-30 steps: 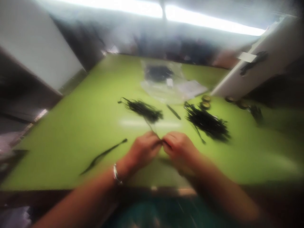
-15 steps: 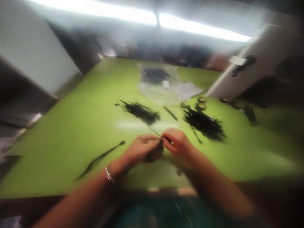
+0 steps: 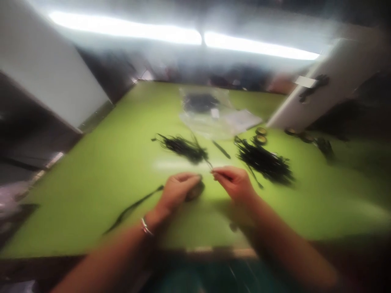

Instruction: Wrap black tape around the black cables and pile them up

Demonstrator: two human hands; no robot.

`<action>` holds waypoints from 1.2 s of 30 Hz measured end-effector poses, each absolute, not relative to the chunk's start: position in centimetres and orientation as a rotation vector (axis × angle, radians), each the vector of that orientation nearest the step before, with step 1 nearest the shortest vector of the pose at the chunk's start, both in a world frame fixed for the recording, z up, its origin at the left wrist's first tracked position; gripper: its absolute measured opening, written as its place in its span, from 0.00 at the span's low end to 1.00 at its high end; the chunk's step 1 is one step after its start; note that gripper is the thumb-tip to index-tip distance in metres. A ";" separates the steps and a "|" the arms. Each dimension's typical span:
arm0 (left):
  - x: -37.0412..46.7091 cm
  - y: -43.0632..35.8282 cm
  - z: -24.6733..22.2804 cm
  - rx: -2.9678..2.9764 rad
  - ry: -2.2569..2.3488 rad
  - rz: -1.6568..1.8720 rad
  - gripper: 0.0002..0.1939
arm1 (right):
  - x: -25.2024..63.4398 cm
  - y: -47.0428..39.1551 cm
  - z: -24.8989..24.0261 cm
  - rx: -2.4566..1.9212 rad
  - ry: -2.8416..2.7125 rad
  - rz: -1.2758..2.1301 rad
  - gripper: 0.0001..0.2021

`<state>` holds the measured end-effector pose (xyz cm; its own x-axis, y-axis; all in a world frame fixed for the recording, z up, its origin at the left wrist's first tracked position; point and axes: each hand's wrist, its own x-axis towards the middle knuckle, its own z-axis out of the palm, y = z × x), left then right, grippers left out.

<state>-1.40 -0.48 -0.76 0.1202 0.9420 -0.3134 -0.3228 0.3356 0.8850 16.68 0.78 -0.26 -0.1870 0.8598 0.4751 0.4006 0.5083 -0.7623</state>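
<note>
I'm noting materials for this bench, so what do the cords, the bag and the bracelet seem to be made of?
Cords: probably plastic-coated, fairly matte black; they look thin and loop loosely, though blur hides the surface.
Bag: likely clear plastic film, slightly shiny; the green table shows through it.
Bracelet: probably polished, silver-coloured metal; it catches bright highlights.

Green table [image 3: 128, 118] and 2 bright tube lights [image 3: 128, 29]

The lights run end to end across the top of the view, parted by a narrow dark gap. A pale grey panel [image 3: 51, 69] stands at the table's left, and a whitish panel [image 3: 342, 69] bearing a white label [image 3: 305, 81] rises at its right, slanting in the view. Beyond the far edge, the dim background is badly blurred.
</note>
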 end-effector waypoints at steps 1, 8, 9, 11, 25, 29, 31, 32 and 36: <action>-1.4 -0.4 -0.8 0.747 1.053 1.069 0.11 | 16.4 0.6 -0.2 -1.056 -1.812 0.584 0.04; -1.2 -0.4 -1.0 0.719 1.023 1.066 0.11 | 15.1 -0.3 -0.5 -1.039 -1.868 0.466 0.03; -1.2 -0.5 -1.0 0.704 1.022 1.070 0.11 | 15.2 -0.2 -0.6 -1.036 -1.885 0.459 0.03; -1.2 -0.5 -0.9 0.682 1.021 1.069 0.10 | 15.3 -0.1 -0.7 -1.021 -1.921 0.419 0.03; -1.4 -0.3 -0.8 0.704 1.025 1.027 0.10 | 15.4 -0.2 -0.7 -0.992 -1.962 0.326 0.04; -1.3 -0.5 -0.7 0.741 1.018 1.007 0.09 | 15.4 -0.2 -1.0 -1.003 -2.015 0.274 0.06; -1.3 -0.5 -0.6 0.750 1.023 1.007 0.09 | 15.4 -0.1 -1.2 -1.022 -2.042 0.239 0.06; -1.3 -0.5 -0.6 0.748 1.025 1.010 0.09 | 15.5 -0.1 -1.2 -1.032 -2.054 0.222 0.06; -1.4 -0.4 -0.9 0.751 1.021 1.005 0.10 | 15.6 -0.2 -1.2 -1.068 -2.095 0.171 0.08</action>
